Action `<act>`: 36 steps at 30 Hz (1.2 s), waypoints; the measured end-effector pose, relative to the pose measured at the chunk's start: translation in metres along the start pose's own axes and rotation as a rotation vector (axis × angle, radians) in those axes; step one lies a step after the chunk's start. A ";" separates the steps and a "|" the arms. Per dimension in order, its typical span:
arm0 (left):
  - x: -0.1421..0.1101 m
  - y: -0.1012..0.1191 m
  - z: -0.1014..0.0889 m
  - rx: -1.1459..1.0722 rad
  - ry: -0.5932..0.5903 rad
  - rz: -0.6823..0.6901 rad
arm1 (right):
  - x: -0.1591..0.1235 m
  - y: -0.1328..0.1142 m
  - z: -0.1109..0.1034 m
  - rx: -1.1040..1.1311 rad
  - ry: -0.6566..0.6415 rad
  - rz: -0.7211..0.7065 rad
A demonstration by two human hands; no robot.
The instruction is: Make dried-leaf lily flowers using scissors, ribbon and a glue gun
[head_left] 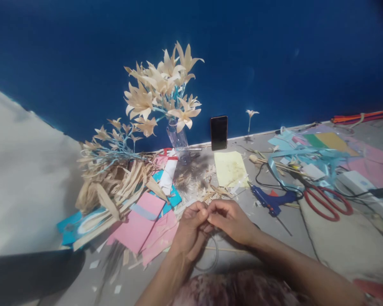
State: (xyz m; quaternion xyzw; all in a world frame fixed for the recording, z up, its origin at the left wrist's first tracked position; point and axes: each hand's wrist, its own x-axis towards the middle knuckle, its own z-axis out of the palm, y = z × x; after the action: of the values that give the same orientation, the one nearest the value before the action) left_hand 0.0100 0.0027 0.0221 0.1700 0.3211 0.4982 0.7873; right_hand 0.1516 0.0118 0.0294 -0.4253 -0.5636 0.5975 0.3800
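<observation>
My left hand (193, 227) and my right hand (231, 219) meet low in the middle of the view, thumbs and fingertips pinched together. Whatever lies between the fingers is too small or hidden to make out. Below them shows a thin curved loop (216, 255), perhaps wire; whether it joins the fingers I cannot tell. A thin stick (228, 250) lies near it. Just beyond the hands are pale dry husk scraps (213, 192) and a yellow paper sheet (231, 168). To the right rests a blue glue gun (271, 199).
A clear vase (180, 146) holds cream husk flowers (166, 80). A phone (218, 133) leans on the blue wall. Red-handled scissors (328, 204), blue ribbon (322, 157) and a white power strip (360, 185) lie right. Dry husks (115, 187) and pink paper (140, 223) lie left.
</observation>
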 end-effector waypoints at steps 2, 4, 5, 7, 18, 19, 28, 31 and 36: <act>-0.002 0.003 -0.002 0.058 -0.009 -0.035 | 0.000 -0.001 -0.002 0.020 -0.018 0.018; -0.006 0.008 -0.004 0.152 -0.006 -0.050 | 0.000 -0.003 -0.005 0.033 -0.035 0.045; -0.007 0.010 -0.005 0.211 0.002 -0.039 | 0.000 -0.003 -0.006 0.034 -0.045 0.056; -0.010 0.014 -0.006 0.369 0.033 0.019 | 0.000 -0.003 -0.008 0.032 -0.067 0.075; -0.019 0.024 -0.003 0.971 0.120 0.402 | 0.002 0.002 -0.010 0.073 0.002 0.126; -0.018 0.022 -0.004 0.896 0.143 0.358 | 0.002 0.001 -0.010 0.090 0.032 0.113; -0.010 0.003 0.006 0.268 0.093 0.096 | 0.003 -0.003 -0.006 -0.009 0.085 -0.059; -0.011 0.000 0.013 0.241 0.090 0.113 | 0.002 -0.004 -0.005 0.020 0.116 -0.097; -0.021 -0.004 0.016 0.402 0.083 0.166 | -0.010 -0.018 -0.007 0.031 0.148 -0.110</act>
State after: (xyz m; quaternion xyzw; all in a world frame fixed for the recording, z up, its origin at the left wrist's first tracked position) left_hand 0.0176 -0.0176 0.0390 0.3287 0.4310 0.4937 0.6800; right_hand 0.1607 0.0065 0.0484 -0.4311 -0.5471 0.5512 0.4593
